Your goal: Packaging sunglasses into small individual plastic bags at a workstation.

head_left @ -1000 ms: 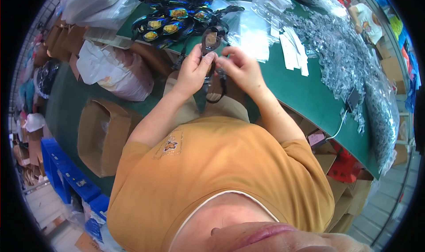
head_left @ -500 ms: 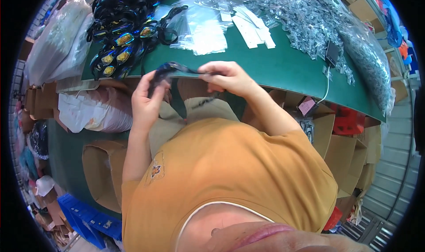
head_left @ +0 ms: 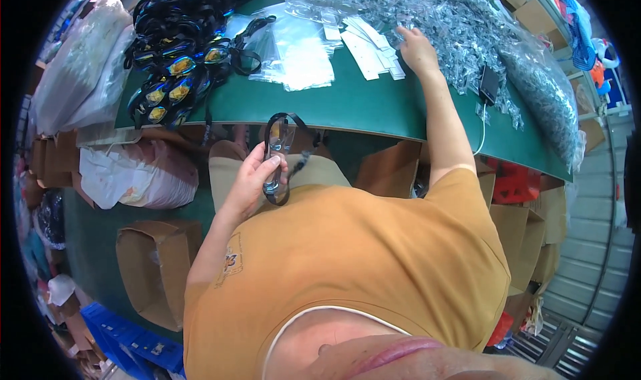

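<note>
My left hand (head_left: 255, 178) is closed on a pair of swim goggles (head_left: 282, 137) with dark lenses and a black strap, held above my lap beyond the table's front edge. The strap hangs in a loop beside the lenses. With its arm stretched out over the table, my right hand (head_left: 419, 51) is at the near left edge of a heap of small clear plastic pieces (head_left: 461, 26). Its fingers are extended and partly apart, and nothing shows in them. Just left of that hand lie white card strips (head_left: 368, 49).
Many black goggles with shiny lenses (head_left: 179, 66) are piled on the green table (head_left: 374, 109) at the left. Clear plastic bags (head_left: 304, 53) lie mid-table. A black device (head_left: 489, 85) with a white cable rests at the right. Cardboard boxes (head_left: 157, 266) stand below.
My right hand has let go of the goggles and moved up and right to the heap of clear pieces. My left hand keeps the goggles, now lower and slightly right.
</note>
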The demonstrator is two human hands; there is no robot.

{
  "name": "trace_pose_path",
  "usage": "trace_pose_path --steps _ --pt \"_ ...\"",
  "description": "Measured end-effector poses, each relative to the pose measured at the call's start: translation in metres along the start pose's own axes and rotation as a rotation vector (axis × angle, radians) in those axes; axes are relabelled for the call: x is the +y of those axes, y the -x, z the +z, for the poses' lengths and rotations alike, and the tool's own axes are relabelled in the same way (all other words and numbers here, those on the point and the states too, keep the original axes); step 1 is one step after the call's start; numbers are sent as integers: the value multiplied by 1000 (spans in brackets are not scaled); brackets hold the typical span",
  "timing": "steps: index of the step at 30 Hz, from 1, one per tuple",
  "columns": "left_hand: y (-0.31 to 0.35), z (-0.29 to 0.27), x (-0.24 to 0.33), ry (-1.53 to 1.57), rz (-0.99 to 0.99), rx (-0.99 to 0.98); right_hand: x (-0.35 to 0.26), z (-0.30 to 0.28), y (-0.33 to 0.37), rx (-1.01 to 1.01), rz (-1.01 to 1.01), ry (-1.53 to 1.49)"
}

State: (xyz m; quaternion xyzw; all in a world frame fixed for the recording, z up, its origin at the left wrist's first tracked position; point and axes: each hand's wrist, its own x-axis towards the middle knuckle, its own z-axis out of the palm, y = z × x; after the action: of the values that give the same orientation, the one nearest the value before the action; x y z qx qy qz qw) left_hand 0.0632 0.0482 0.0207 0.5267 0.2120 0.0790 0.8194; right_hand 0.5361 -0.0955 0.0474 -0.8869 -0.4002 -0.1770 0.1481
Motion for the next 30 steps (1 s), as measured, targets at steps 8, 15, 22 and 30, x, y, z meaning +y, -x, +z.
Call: trace_pose_path --steps 8,15,22,30 --pt "3 4 3 140 7 5 18 24 -7 -73 -62 42" --pt "3 1 1 203 22 55 22 21 -16 112 11 -161" --pt "-12 8 2 261 43 78 -189 -99 94 -138 -583 -704" --pt "-14 19 18 548 51 -16 -246 -70 159 -278 -784 -537"
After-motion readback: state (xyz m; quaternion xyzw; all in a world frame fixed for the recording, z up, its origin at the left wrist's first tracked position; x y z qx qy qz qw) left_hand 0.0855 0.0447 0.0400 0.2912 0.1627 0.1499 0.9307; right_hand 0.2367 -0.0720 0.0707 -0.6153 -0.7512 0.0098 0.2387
